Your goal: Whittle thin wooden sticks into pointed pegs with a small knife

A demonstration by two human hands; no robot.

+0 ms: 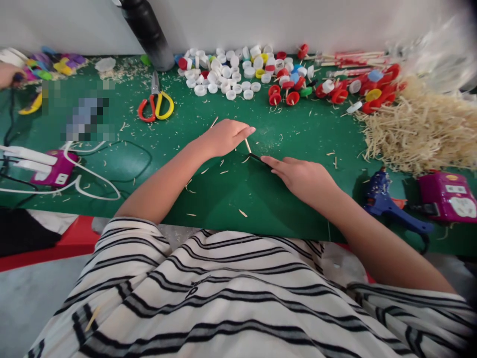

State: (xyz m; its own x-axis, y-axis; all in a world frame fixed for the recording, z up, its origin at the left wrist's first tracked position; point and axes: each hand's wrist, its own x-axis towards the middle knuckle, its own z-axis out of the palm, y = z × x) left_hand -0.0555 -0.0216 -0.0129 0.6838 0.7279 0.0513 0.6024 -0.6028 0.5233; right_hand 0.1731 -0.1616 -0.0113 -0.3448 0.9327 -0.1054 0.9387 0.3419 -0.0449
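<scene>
My left hand (229, 136) is closed on a thin pale wooden stick (248, 145), whose lower end sticks out below the fingers. In my right hand (303, 178) is a small dark knife (255, 157); its tip meets the stick near the lower end, and most of its handle is hidden in my fingers. Curled wood shavings (243, 213) lie scattered on the green tabletop (223, 199) around both hands.
Scissors (155, 102), a black bottle (149, 37), bottle caps (223, 72) and capped sticks (292, 97) lie behind. A shavings heap (421, 124), blue glue gun (395, 206) and purple power block (449, 196) are right. Left are another power block (59, 169) and another person's hand (8, 74).
</scene>
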